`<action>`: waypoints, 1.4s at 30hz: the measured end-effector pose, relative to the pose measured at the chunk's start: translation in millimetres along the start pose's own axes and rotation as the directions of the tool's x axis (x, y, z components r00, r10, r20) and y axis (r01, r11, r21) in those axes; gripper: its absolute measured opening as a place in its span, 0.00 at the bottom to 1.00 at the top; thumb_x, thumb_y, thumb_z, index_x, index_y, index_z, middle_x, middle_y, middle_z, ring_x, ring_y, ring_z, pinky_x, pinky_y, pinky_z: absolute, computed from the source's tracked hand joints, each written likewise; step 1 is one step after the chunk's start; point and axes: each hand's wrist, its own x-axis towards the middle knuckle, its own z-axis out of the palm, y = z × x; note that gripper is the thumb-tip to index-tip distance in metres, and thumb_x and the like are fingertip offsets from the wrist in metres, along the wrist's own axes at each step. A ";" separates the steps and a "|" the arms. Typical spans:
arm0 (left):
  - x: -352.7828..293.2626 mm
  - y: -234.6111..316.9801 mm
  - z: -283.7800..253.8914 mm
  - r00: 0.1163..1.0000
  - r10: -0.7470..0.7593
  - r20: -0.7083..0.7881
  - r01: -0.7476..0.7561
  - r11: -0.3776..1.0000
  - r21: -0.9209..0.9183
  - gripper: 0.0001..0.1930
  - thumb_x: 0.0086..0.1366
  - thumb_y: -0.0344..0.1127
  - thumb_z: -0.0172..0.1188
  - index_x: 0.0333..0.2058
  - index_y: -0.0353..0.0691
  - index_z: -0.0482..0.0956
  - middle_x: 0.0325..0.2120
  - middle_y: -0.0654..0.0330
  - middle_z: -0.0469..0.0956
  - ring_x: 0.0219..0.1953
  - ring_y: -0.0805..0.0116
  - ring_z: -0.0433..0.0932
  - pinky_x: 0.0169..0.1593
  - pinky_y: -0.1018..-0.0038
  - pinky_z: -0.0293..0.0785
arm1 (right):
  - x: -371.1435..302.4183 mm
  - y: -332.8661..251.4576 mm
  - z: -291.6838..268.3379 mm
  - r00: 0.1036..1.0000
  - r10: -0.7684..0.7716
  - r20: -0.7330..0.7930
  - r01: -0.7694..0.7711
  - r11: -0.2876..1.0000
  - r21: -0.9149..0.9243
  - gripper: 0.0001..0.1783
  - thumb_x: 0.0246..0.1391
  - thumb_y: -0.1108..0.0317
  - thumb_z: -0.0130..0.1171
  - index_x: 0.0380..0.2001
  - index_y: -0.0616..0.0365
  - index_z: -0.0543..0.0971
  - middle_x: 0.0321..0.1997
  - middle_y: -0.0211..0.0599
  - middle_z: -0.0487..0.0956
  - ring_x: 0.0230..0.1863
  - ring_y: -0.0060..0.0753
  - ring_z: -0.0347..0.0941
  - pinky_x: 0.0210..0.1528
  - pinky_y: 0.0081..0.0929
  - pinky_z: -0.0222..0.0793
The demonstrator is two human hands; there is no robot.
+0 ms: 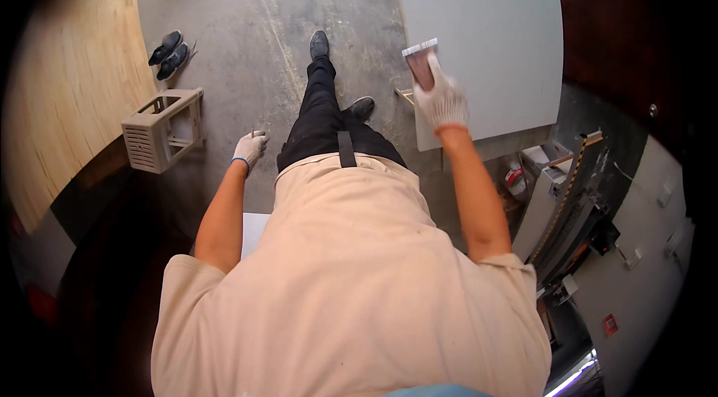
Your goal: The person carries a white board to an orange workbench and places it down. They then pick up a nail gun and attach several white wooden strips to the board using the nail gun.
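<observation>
"White knit covered both hands, and the right hand (pixel 443 101) was out in front, arm stretched over the left edge of the big pale grey panel (pixel 490 30)!"

"What did it have?"

"A broad flat tool (pixel 419 70), brown in the body, flaring to a wide pale edge! Gloved fingers were wrapped around its narrow end, with the wide edge aimed forward, away from the person."

"Contact with the panel?"

"Couldn't tell from that angle! The tool showed against the panel's left border, but a gap or a touch, I couldn't call it."

"Over to the left hand (pixel 250 148), quickly!"

"Low it hung, out beside the black trousers (pixel 318 109), fingers curled inward! A thin brown sliver (pixel 253 133) poked up at the knuckles, too small to name, and whether the hand pinched it, I couldn't say."

"And that side of the floor?"

"Beige plastic stool (pixel 142 146), open-framed with a slatted face, just to the left of that hand! Beyond it, a pair of dark shoes (pixel 172 56) sat on the grey concrete floor (pixel 239 15), right by a yellowish wooden sheet (pixel 78 60)."

"Far right?"

"Past the panel's near end, a yellow-and-black striped strip (pixel 570 191) ran slantwise among crowded gear! And below everything, that beige shirt (pixel 344 270) filled the foreground."
</observation>
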 end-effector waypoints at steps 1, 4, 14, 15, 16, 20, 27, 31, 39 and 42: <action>-0.4 2.7 1.9 1.000 0.008 -0.027 -0.008 1.000 -0.025 0.14 0.71 0.31 0.60 0.53 0.40 0.83 0.23 0.74 0.71 0.23 0.79 0.68 0.26 0.76 0.62 | -11.4 6.1 2.5 1.000 0.014 -0.009 -0.014 1.000 -0.016 0.43 0.59 0.53 0.70 0.77 0.30 0.69 0.49 0.59 0.87 0.50 0.67 0.85 0.53 0.60 0.83; 10.1 -17.4 -12.8 1.000 -0.021 -0.014 0.020 0.998 -0.055 0.17 0.72 0.30 0.62 0.58 0.40 0.80 0.23 0.72 0.72 0.22 0.79 0.67 0.26 0.76 0.63 | -12.1 4.0 2.9 0.999 0.021 -0.026 -0.022 1.000 -0.021 0.40 0.59 0.52 0.69 0.75 0.32 0.72 0.47 0.59 0.87 0.50 0.69 0.84 0.52 0.62 0.81; 41.2 -38.7 -37.8 0.996 -0.069 0.061 0.079 0.980 -0.184 0.18 0.70 0.28 0.63 0.58 0.41 0.80 0.24 0.70 0.73 0.22 0.79 0.69 0.26 0.74 0.65 | 119.0 -73.4 -42.7 1.000 -0.016 -0.018 0.016 1.000 -0.017 0.41 0.61 0.52 0.63 0.78 0.31 0.68 0.53 0.58 0.87 0.53 0.67 0.85 0.57 0.59 0.82; 28.9 -21.5 -28.0 0.996 -0.079 -0.042 0.073 0.990 -0.122 0.19 0.70 0.28 0.63 0.60 0.40 0.80 0.25 0.70 0.73 0.23 0.79 0.69 0.26 0.75 0.65 | 100.0 -62.4 -38.1 1.000 0.000 0.003 0.000 0.999 -0.036 0.41 0.60 0.50 0.64 0.78 0.33 0.69 0.55 0.56 0.87 0.54 0.66 0.85 0.59 0.58 0.81; 25.7 -14.7 -26.0 0.996 -0.077 -0.052 0.070 0.988 -0.136 0.20 0.70 0.28 0.63 0.60 0.40 0.80 0.25 0.69 0.73 0.23 0.78 0.69 0.26 0.75 0.66 | 94.9 -60.6 -39.2 1.000 0.013 0.027 -0.012 0.999 -0.045 0.42 0.60 0.49 0.64 0.78 0.35 0.70 0.57 0.55 0.87 0.55 0.66 0.84 0.60 0.56 0.81; 30.0 -19.8 -35.2 0.995 -0.093 -0.038 0.089 0.991 -0.096 0.22 0.70 0.29 0.63 0.63 0.40 0.80 0.25 0.69 0.74 0.23 0.78 0.70 0.27 0.76 0.66 | 137.6 -91.8 -58.8 1.000 0.004 -0.012 -0.004 1.000 -0.006 0.42 0.60 0.48 0.63 0.78 0.35 0.70 0.60 0.56 0.85 0.57 0.65 0.83 0.62 0.56 0.80; 29.8 49.8 -21.3 0.995 -0.078 -0.064 0.072 0.994 -0.079 0.18 0.70 0.30 0.62 0.57 0.40 0.83 0.24 0.71 0.73 0.23 0.78 0.69 0.27 0.75 0.65 | 241.0 -139.9 -91.2 0.996 -0.058 -0.074 0.056 0.998 -0.030 0.42 0.62 0.51 0.63 0.79 0.37 0.68 0.58 0.57 0.86 0.58 0.64 0.84 0.61 0.57 0.80; 49.2 63.3 -27.9 0.998 -0.066 -0.018 0.064 0.995 -0.081 0.17 0.69 0.30 0.61 0.56 0.39 0.83 0.24 0.72 0.72 0.23 0.79 0.68 0.26 0.75 0.64 | 207.8 -122.7 -79.5 1.000 -0.022 -0.020 0.021 0.999 -0.041 0.42 0.60 0.50 0.64 0.78 0.38 0.70 0.60 0.55 0.85 0.58 0.64 0.84 0.63 0.55 0.80; 57.8 137.1 -24.2 0.999 -0.046 0.002 0.046 0.999 -0.023 0.27 0.73 0.32 0.62 0.69 0.33 0.75 0.28 0.68 0.76 0.26 0.78 0.70 0.31 0.76 0.68 | 314.2 -181.7 -121.7 0.997 -0.037 -0.072 0.036 0.999 -0.025 0.43 0.59 0.47 0.63 0.78 0.37 0.70 0.64 0.53 0.84 0.61 0.64 0.82 0.65 0.55 0.79; 49.9 151.7 -17.3 0.999 -0.020 -0.048 0.019 1.000 -0.022 0.09 0.70 0.31 0.60 0.46 0.41 0.84 0.23 0.73 0.70 0.23 0.79 0.68 0.27 0.74 0.64 | 284.7 -173.7 -115.6 0.999 0.029 0.014 -0.029 0.999 -0.037 0.43 0.59 0.47 0.64 0.78 0.36 0.70 0.66 0.52 0.83 0.63 0.64 0.81 0.66 0.54 0.79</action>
